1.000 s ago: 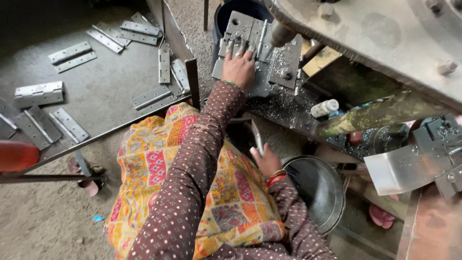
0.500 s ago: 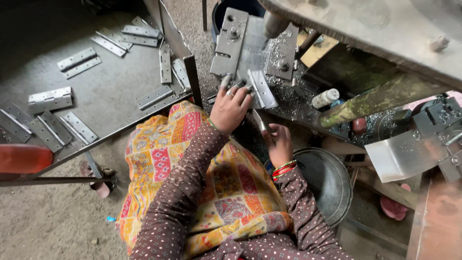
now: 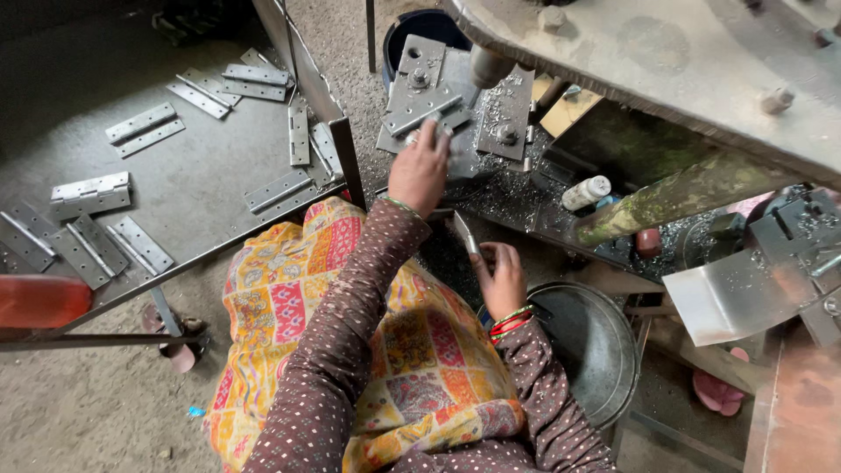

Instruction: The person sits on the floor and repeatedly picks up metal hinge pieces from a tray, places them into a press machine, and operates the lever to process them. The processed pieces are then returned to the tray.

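Note:
My left hand reaches forward onto the grey die plate of a press, its fingers closed over a flat metal hinge piece lying there. My right hand, with red bangles at the wrist, stays near my lap and pinches a narrow metal hinge leaf that points up and to the left. A bright patterned cloth covers my lap beneath both arms. The press's round punch stands just right of my left hand.
Several finished hinges lie scattered on a sheet-metal tray at the left. A metal basin sits right of my lap. A red handle, a white bottle, a blue bin and metal shavings surround the press.
My left hand drew back from the die plate toward my lap, then moved forward onto the plate again. The right hand stayed low with its metal leaf.

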